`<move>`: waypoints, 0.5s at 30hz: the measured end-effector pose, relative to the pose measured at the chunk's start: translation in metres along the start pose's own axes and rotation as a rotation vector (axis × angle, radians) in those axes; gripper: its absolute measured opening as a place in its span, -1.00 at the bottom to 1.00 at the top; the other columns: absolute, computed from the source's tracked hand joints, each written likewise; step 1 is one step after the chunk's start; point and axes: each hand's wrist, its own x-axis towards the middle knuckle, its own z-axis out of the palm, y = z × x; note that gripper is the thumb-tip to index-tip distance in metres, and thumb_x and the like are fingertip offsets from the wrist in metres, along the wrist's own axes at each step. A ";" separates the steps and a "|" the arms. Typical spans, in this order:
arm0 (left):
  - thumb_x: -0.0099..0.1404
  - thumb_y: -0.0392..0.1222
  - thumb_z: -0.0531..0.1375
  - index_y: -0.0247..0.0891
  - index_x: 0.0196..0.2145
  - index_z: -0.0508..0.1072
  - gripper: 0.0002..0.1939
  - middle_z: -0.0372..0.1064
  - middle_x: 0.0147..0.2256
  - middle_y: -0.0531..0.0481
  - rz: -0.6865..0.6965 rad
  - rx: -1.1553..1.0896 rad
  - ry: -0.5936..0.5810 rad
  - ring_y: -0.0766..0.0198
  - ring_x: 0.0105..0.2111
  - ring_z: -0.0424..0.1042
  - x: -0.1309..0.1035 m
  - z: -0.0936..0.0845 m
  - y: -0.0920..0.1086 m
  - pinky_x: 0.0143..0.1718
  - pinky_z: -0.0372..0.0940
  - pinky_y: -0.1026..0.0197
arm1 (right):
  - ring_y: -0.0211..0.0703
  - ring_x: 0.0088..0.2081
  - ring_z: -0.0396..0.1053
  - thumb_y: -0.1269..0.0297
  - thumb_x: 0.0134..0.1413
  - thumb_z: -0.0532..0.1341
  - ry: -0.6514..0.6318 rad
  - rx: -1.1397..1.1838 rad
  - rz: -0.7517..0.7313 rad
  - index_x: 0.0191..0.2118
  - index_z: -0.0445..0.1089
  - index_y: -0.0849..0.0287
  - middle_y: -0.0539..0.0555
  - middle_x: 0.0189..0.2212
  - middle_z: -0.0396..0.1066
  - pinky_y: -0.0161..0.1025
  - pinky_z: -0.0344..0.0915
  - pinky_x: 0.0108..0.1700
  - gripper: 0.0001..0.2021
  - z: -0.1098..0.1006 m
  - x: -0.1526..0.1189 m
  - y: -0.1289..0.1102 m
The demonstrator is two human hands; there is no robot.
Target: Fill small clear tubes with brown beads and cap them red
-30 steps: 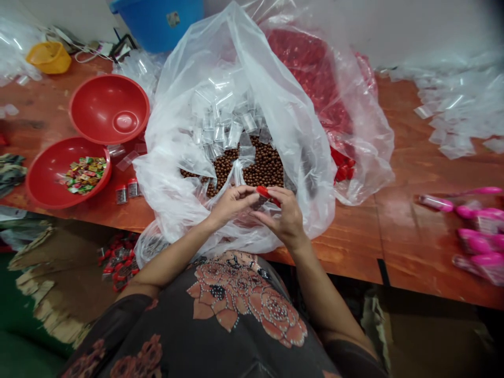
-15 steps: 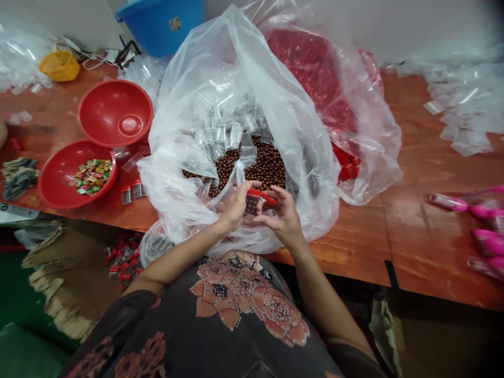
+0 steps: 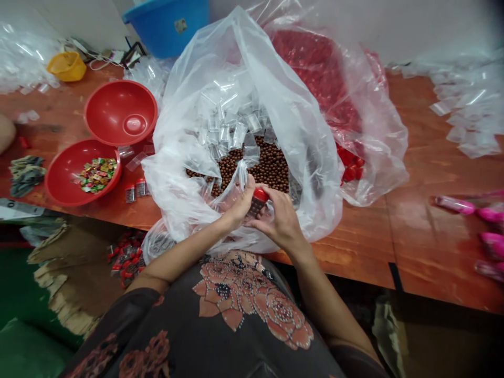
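Observation:
Between my two hands is a small clear plastic container (image 3: pixel 255 206) filled with brown balls, its red cap (image 3: pixel 260 195) on top. My left hand (image 3: pixel 241 206) is closed around its left side. My right hand (image 3: pixel 280 214) grips it from the right, fingers at the cap and thumb below. Both hands are over the near edge of a big clear plastic bag (image 3: pixel 169 173). Inside the bag lie many loose brown chocolate-like balls (image 3: pixel 271 164) and a heap of empty clear containers (image 3: pixel 232 123).
Two red bowls (image 3: pixel 121 105) stand left, the nearer holding wrapped sweets (image 3: pixel 96 175). Filled red-capped containers (image 3: pixel 130 193) stand on the table (image 3: pixel 354 236) edge; more lie in a carton (image 3: pixel 128 257) below. Behind right is a bag of red caps (image 3: pixel 352 170). Pink-capped tubes (image 3: pixel 454 205) lie far right.
The red cap, tilted and partly off in my right fingers before, now sits level on the container. My right hand has closed in around it. The view has shifted slightly.

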 end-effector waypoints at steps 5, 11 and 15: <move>0.43 0.00 -0.02 -0.27 -0.05 0.42 -0.63 0.28 -0.59 0.08 0.028 0.012 0.107 0.40 -0.65 0.23 0.001 -0.003 -0.004 -0.63 0.15 0.35 | 0.11 0.09 0.34 0.09 0.08 0.33 0.015 -0.121 -0.157 0.32 0.00 0.13 0.28 0.10 0.33 0.10 0.33 0.08 -0.24 0.004 0.005 0.006; 0.45 0.04 -0.06 -0.22 -0.08 0.44 -0.61 0.38 -0.46 0.03 0.231 0.193 0.190 0.37 -0.56 0.32 -0.010 -0.014 -0.012 -0.51 0.29 0.31 | 0.08 0.07 0.35 0.12 0.10 0.31 -0.015 -0.066 -0.174 0.33 -0.02 0.08 0.22 0.06 0.35 0.09 0.34 0.06 -0.24 0.019 0.009 -0.008; 0.42 0.22 -0.05 -0.20 -0.02 0.39 -0.51 0.40 -0.40 0.00 0.490 0.348 0.419 0.35 -0.50 0.36 -0.033 -0.064 0.026 -0.46 0.32 0.29 | 0.11 0.21 0.24 0.14 0.12 0.31 -0.002 -0.073 -0.095 0.38 -0.08 0.04 0.24 0.24 0.19 0.11 0.29 0.17 -0.20 0.001 0.011 -0.003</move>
